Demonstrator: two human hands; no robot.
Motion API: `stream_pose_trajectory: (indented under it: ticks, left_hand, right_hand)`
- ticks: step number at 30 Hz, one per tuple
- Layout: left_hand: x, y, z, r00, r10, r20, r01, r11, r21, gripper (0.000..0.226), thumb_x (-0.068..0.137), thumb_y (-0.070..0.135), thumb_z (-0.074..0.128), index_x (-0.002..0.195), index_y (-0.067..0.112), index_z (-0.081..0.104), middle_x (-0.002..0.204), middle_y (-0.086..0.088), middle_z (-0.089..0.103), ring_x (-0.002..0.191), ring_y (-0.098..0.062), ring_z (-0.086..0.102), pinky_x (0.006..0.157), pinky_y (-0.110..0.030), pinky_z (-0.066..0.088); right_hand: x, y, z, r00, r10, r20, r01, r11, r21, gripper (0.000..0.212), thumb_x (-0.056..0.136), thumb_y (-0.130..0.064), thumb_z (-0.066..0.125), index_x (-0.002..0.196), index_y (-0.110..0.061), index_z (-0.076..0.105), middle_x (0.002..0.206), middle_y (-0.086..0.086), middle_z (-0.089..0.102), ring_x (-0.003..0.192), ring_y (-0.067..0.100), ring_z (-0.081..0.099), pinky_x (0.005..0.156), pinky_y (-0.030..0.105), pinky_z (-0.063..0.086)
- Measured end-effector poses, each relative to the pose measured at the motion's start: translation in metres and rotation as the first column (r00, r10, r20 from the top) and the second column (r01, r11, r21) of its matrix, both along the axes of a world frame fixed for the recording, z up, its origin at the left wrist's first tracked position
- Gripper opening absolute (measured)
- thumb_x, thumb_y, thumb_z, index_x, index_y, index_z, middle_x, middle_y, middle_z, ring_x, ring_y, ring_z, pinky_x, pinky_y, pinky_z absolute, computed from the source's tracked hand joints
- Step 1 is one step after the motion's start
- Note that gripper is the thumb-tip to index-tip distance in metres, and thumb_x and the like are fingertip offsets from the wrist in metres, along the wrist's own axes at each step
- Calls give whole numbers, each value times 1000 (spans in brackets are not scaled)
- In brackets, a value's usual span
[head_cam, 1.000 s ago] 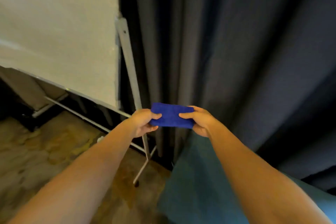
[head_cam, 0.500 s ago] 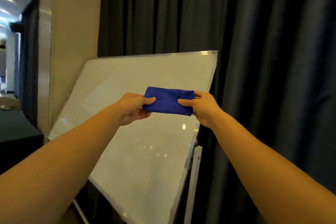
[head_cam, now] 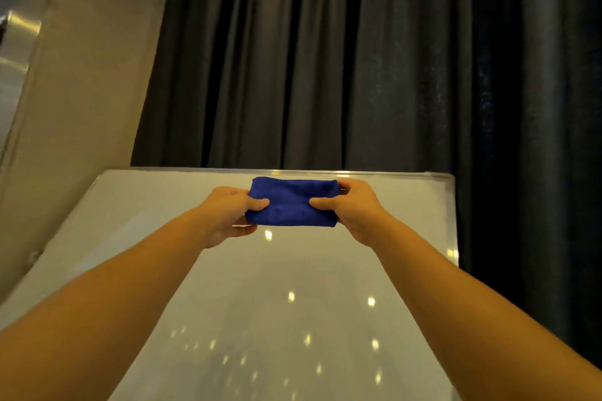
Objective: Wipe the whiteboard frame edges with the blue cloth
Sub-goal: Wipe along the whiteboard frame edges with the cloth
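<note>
A folded blue cloth (head_cam: 293, 203) is stretched between both hands, just below the whiteboard's top frame edge (head_cam: 182, 169). My left hand (head_cam: 228, 215) pinches its left end and my right hand (head_cam: 353, 210) pinches its right end, thumbs on the near face. The whiteboard (head_cam: 293, 303) leans back, its glossy white surface filling the lower view and reflecting ceiling lights. Its right frame edge (head_cam: 453, 221) runs down beside the curtain. I cannot tell whether the cloth touches the board.
A dark pleated curtain (head_cam: 325, 58) hangs behind and to the right of the board. A beige wall (head_cam: 81, 91) with a metal strip (head_cam: 16, 52) stands on the left.
The view has swung up from the floor and easel legs to the board's top. Both hands have raised the cloth to just under the top edge, keeping the same grip.
</note>
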State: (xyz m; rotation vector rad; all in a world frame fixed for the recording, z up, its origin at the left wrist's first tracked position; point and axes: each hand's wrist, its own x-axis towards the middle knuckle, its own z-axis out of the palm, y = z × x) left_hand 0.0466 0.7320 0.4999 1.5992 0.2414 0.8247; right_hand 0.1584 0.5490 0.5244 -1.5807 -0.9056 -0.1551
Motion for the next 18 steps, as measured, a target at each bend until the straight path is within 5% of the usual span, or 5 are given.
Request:
stream_pose_trajectory:
  ticks: [6, 13, 16, 18]
  left_hand:
    - [89, 97, 19, 995, 41, 96, -52, 992, 118, 18, 89, 19, 71, 103, 14, 62, 103, -7, 68, 91, -23, 65, 65, -31, 52]
    - [195, 193, 65, 976, 151, 154, -190, 940, 282, 14, 87, 22, 73, 93, 10, 66, 95, -10, 69, 80, -19, 63, 62, -30, 49]
    - [235, 233, 73, 968, 189, 164, -236, 908, 345, 16, 86, 22, 74, 92, 9, 67, 93, -12, 70, 85, -23, 66, 76, -38, 56]
    - [261, 262, 75, 966, 186, 180, -244, 885, 396, 12, 85, 25, 75, 83, 17, 65, 85, -6, 68, 84, -20, 66, 72, -33, 55]
  right_hand:
    - [67, 97, 30, 963, -153, 222, 160, 987, -15, 27, 82, -10, 79, 104, -18, 65, 98, 3, 70, 91, 24, 67, 76, 36, 60]
    - [157, 202, 64, 888, -346, 303, 348, 936, 48, 29, 83, -10, 79, 107, -17, 64, 105, 5, 66, 96, 24, 63, 82, 39, 58]
    - [191, 243, 67, 838, -433, 331, 431, 898, 84, 31, 81, -10, 80, 107, -16, 65, 105, 2, 65, 96, 20, 62, 73, 27, 53]
    - [209, 270, 66, 769, -497, 403, 500, 860, 107, 30, 80, -11, 80, 104, -18, 63, 103, -1, 62, 94, 16, 59, 68, 19, 44]
